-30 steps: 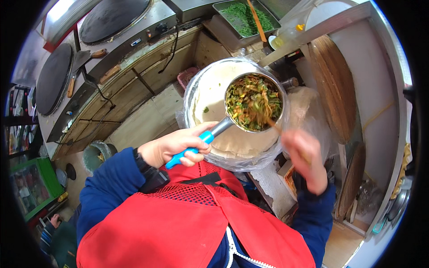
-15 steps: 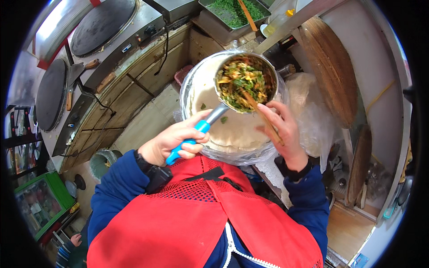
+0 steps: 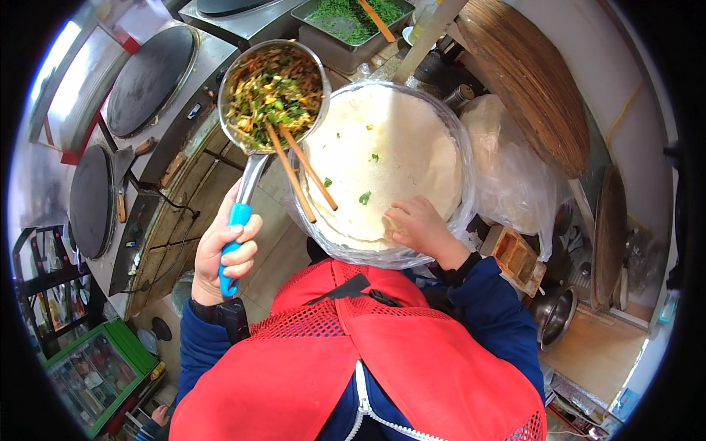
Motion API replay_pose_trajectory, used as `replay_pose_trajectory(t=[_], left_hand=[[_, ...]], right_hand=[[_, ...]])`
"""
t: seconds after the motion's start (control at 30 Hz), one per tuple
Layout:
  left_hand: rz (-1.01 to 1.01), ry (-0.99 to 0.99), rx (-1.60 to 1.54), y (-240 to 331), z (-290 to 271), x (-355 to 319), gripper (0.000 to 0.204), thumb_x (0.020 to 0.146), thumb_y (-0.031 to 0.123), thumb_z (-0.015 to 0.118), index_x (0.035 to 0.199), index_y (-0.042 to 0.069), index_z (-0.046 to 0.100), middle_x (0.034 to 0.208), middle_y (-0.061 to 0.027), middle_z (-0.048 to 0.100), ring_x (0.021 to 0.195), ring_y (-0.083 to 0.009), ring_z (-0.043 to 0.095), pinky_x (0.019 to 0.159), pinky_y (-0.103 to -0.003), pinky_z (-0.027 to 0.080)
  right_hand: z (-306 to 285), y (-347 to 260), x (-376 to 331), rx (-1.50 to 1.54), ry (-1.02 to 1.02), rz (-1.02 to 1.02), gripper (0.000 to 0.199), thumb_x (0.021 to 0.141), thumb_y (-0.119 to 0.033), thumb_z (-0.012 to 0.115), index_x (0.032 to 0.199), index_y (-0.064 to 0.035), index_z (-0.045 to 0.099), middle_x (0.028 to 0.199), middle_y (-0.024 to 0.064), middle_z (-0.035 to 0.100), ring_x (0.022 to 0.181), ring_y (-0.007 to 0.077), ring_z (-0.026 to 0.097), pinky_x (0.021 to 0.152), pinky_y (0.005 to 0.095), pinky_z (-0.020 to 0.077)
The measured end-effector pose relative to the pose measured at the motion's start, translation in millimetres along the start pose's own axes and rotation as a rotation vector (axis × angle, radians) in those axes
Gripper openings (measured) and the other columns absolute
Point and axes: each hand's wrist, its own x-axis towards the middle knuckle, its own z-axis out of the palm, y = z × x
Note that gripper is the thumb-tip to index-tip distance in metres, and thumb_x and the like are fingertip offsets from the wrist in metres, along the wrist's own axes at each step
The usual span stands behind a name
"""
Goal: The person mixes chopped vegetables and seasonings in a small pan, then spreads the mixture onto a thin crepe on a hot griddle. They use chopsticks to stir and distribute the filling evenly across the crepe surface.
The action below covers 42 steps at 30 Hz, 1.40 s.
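Plainly, the left hand (image 3: 212,256) grips a blue-handled saucepan (image 3: 252,178) left of the flatbread stack (image 3: 397,162); the right hand (image 3: 425,229), nearer, lies half-curled at its close edge, pinching or not I can't tell.

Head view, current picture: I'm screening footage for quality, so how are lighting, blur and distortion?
Head view: bright light pales the flatbread near its far edge; head view: chopsticks show fairly clear outlines, little blur; head view, left: the griddle counter looks bowed.

Two chopsticks (image 3: 292,174), one blue-handled pan (image 3: 251,181), three round griddles (image 3: 151,82), one greens tray (image 3: 323,41)
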Motion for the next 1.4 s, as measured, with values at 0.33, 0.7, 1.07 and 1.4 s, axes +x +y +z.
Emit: replay_pose_trajectory(t=[0.33, 0.7, 1.07, 1.4], left_hand=[[0.058, 0.027, -0.073, 1.1, -16.2, -37.4, 0.076, 0.089, -0.003, 0.042, 0.15, 0.029, 0.009, 0.084, -0.0076, 0.036, 0.044, -0.0063, 0.03, 0.035, -0.019, 0.03], [0.085, 0.081, -0.005, 6.0, -24.2, -60.2, 0.076, 0.089, -0.003, 0.043, 0.15, 0.028, 0.009, 0.083, -0.0074, 0.037, 0.043, -0.0059, 0.029, 0.035, -0.018, 0.03], [0.151, 0.152, -0.041, -19.4, -17.9, -79.6, 0.076, 0.088, -0.003, 0.043, 0.15, 0.028, 0.011, 0.085, -0.008, 0.038, 0.044, -0.0059, 0.03, 0.035, -0.018, 0.031], [0.253, 0.203, -0.045, -47.9, 5.5, -97.5, 0.076, 0.089, -0.002, 0.043, 0.15, 0.028, 0.01, 0.084, -0.007, 0.038, 0.044, -0.0052, 0.031, 0.035, -0.018, 0.031]], right_hand=[[11.0, -19.7, 5.6, -0.067, 0.065, -0.041, 0.015, 0.075, -0.016, 0.066, 0.079, -0.0095, 0.053, 0.071, 0.0066, 0.055, 0.07, 0.0267, 0.059, 0.061, 0.0384, 0.0474], [-2.3, -59.7, 8.2, -0.062, 0.244, 0.138, 0.009, 0.076, -0.009, 0.062, 0.085, -0.0067, 0.058, 0.072, 0.0106, 0.06, 0.069, 0.0291, 0.061, 0.06, 0.0389, 0.0493], [-24.2, 95.2, 29.0, 0.407, 0.355, 0.713, 0.02, 0.087, -0.017, 0.055, 0.095, 0.0001, 0.063, 0.083, 0.0131, 0.066, 0.077, 0.0273, 0.063, 0.069, 0.035, 0.0479], [0.2, 151.0, 33.5, 0.645, 0.237, 0.799, 0.017, 0.09, -0.015, 0.055, 0.095, -0.0009, 0.064, 0.081, 0.001, 0.061, 0.071, 0.0098, 0.054, 0.063, 0.0258, 0.0438]])
